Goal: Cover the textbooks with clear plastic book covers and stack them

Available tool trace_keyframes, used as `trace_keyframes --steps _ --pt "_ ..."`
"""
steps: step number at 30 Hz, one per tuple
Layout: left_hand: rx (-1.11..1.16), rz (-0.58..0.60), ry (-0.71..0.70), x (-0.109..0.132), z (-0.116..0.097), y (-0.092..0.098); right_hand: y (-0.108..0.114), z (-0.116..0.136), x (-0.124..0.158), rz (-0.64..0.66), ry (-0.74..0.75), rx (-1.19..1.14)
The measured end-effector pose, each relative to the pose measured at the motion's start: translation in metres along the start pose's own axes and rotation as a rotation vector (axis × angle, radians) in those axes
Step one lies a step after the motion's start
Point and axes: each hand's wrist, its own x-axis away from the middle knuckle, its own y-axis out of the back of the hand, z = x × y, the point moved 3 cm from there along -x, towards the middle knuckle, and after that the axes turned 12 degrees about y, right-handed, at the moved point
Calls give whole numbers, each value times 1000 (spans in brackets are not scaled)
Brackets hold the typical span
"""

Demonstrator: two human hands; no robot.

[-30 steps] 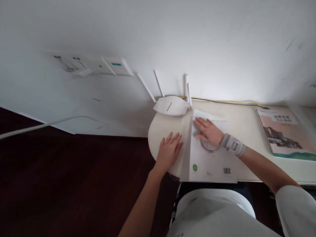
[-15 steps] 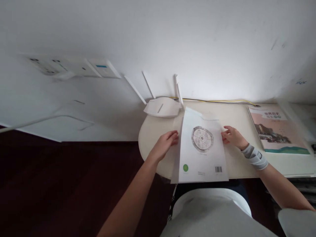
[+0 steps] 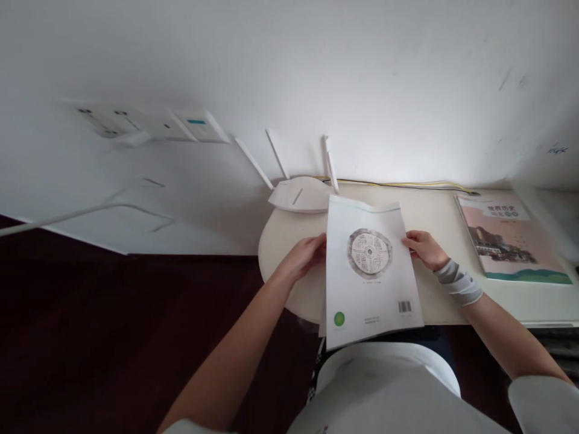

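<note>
A white book (image 3: 371, 301) with a round grey emblem, a green dot and a barcode on its cover is held between my hands at the table's front edge. My left hand (image 3: 308, 256) grips its left edge, with the fingertips partly hidden behind it. On the opposite edge, my right hand (image 3: 423, 248) pinches the book between thumb and fingers. A grey wrap circles my right wrist. The book's lower end sticks out over the table edge, slightly tilted.
A white router (image 3: 301, 196) with upright antennas stands behind the book by the wall. A pink-covered book (image 3: 511, 241) lies to the right on the white table (image 3: 289, 232). A cable (image 3: 398, 182) runs along the wall, and a socket panel (image 3: 149, 123) is at the left.
Both hands have closed on the book's sides; before, the fingers were looser beside it. The book has lifted a little, and its lower edge has come nearer to me.
</note>
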Motion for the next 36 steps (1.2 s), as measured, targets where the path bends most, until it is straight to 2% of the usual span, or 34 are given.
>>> trace_keyframes --steps 2,5,8,14,18,20,22,25,26,27,28,30,33,36 --pt "-66 25 -25 1 -4 -7 0 -3 0 -5 1 6" --pt "-141 83 -167 8 -9 -21 2 -8 0 12 -1 9" --pt "-132 134 -238 16 -9 -33 4 -8 2 45 -23 -10" --pt "124 111 -170 27 -9 -40 3 10 12 101 -2 -268" --pt "122 67 -116 21 -6 -47 3 10 13 141 14 -259" --pt "91 60 -132 13 -4 -48 8 3 9 143 14 -126" --pt "18 3 -173 7 -1 -44 19 -3 5 75 53 159" --pt "-285 -165 -336 6 3 -36 33 6 3 -138 313 709" --pt "-416 -230 -399 9 5 -33 32 13 4 -163 429 849" --pt "-542 -296 -454 11 8 -31 25 19 5 -129 538 950" --pt "-655 -356 -496 13 11 -29 14 24 6 -41 631 1017" --pt "-827 -431 -532 16 20 -26 -19 32 6 223 755 1085" --pt "-977 -473 -534 17 34 -23 -77 34 0 582 866 1152" --pt "-1061 -508 -531 18 42 -21 -122 25 -11 783 897 1221"
